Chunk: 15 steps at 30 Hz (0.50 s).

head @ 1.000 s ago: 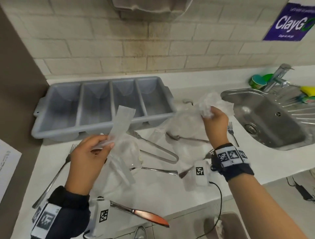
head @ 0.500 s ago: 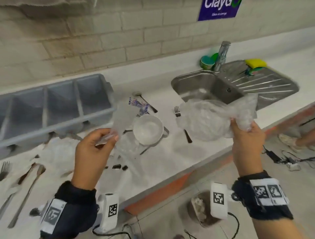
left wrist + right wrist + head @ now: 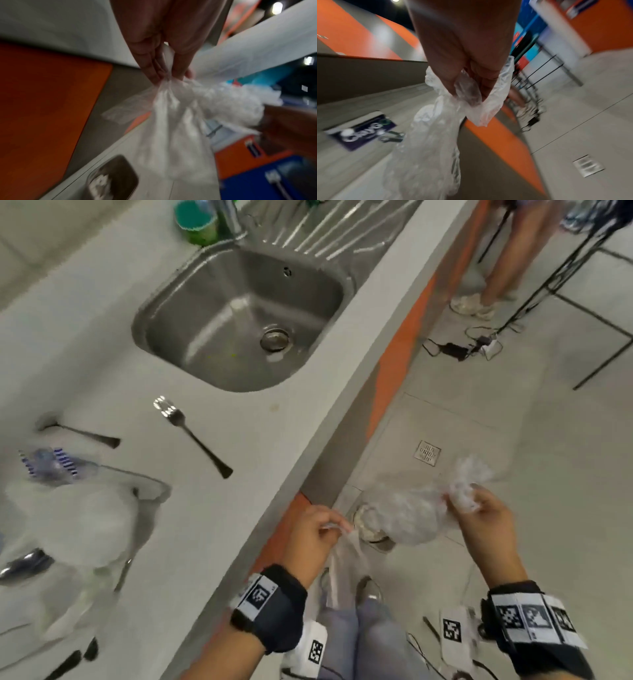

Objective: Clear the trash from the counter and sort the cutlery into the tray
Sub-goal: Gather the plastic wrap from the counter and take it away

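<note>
**Trash off the desk, over the floor bin**

Left hand (image 3: 313,537) pinches a clear plastic wrapper (image 3: 173,121); right hand (image 3: 486,522) is clenched round a crumpled plastic bag (image 3: 407,517). A second ago both were above the desk (image 3: 239,474) — now they've swung out past its edge, over a bin (image 3: 368,530) on the floor at 6 o'clock. Drop looks imminent. Cutlery unsorted: fork (image 3: 191,436) at 9 o'clock, spoon (image 3: 78,433) further left; tray out of view. Right wrist view reads "ClayG…" on a purple sign (image 3: 361,134).
</note>
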Each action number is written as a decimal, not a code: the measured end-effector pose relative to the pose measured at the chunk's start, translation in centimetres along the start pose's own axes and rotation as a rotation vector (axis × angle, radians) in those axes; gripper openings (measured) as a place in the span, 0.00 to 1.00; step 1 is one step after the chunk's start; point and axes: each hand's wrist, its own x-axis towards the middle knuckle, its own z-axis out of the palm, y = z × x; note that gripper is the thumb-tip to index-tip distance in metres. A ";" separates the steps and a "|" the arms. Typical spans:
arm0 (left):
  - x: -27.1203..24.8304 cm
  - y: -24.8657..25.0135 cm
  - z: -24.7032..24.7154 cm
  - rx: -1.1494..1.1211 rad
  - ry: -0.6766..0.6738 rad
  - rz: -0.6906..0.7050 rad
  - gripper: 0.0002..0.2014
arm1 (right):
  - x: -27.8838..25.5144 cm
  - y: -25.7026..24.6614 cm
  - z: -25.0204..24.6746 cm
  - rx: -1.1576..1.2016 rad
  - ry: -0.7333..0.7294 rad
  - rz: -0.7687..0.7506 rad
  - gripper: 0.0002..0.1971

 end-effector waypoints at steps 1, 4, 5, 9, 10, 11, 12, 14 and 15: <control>2.1 -1.7 1.7 0.029 -0.031 -0.027 0.31 | 0.3 2.0 -0.4 -0.051 0.046 0.043 0.07; 8.7 -6.9 7.1 0.175 -0.082 -0.083 0.27 | 1.0 9.4 -1.2 -0.166 0.166 0.162 0.10; 10.9 -8.8 8.9 0.211 -0.090 -0.107 0.25 | 1.1 11.6 -1.2 -0.174 0.199 0.206 0.13; 19.0 -16.3 16.4 0.295 -0.114 -0.200 0.12 | 1.2 18.9 -0.4 -0.123 0.251 0.310 0.02; 20.8 -18.3 18.3 0.308 -0.113 -0.202 0.12 | 1.2 21.4 -0.1 -0.134 0.241 0.296 0.08; 22.4 -20.4 20.2 0.287 -0.123 -0.205 0.14 | 1.4 23.4 0.2 -0.151 0.223 0.267 0.13; 23.9 -22.3 22.2 0.249 -0.140 -0.211 0.16 | 1.6 25.5 0.5 -0.174 0.216 0.265 0.16; 26.1 -26.2 25.5 0.217 -0.191 -0.218 0.20 | 1.8 29.3 1.0 -0.181 0.235 0.302 0.16; 26.9 -27.6 27.0 0.222 -0.215 -0.221 0.19 | 2.0 30.9 1.2 -0.168 0.244 0.308 0.16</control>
